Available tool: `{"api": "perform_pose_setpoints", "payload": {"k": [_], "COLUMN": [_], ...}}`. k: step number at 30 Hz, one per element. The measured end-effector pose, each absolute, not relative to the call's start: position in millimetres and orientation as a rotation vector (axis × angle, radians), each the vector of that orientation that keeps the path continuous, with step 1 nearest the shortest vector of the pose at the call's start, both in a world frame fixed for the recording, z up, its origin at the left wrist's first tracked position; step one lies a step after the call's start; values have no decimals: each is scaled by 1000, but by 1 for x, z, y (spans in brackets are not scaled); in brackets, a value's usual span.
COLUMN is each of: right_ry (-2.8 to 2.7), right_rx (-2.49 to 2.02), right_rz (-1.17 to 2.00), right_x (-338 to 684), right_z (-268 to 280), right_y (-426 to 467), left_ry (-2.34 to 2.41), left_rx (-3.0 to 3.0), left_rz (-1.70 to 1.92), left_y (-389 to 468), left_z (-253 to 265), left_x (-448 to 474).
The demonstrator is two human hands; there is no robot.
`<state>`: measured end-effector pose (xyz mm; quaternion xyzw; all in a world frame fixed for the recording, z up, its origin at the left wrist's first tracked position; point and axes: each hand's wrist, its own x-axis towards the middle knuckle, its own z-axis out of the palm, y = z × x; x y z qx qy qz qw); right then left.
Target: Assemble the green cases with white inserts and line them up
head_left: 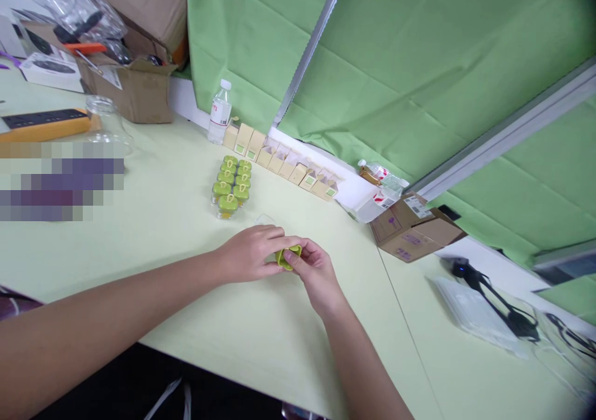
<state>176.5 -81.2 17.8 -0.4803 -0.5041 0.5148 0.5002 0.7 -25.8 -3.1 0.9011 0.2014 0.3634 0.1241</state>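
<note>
My left hand [256, 252] and my right hand [319, 274] meet over the table, both closed on a small green lid [281, 260]. The lid's hollow side seems to face me, and the right thumb presses into it. A small clear container [265, 220] sits just behind my left hand, partly hidden by it. Farther back to the left, several small clear jars with green lids [228, 204] stand in two rows, each lid topped by a looped tab.
Small cream cartons [279, 159] line the back edge beside a water bottle [220, 112]. At right are bottles [382, 196], a cardboard box [412, 227], clear plastic sleeves [475, 314] and black cables [503, 308]. At left stand a glass jar [100, 118], a power strip [51, 122] and an open box [144, 91].
</note>
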Motion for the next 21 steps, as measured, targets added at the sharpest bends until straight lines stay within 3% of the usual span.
{"api": "perform_pose_setpoints", "payload": {"k": [21], "right_ry": [-1223], "right_rx": [-1185], "right_rz": [1175], "right_x": [172], "right_z": [16], "right_y": [-82], "left_ry": [584], "left_rx": [2535], "left_rz": [1070], "left_y": [-28], "left_z": [-3], "left_x": [5]}}
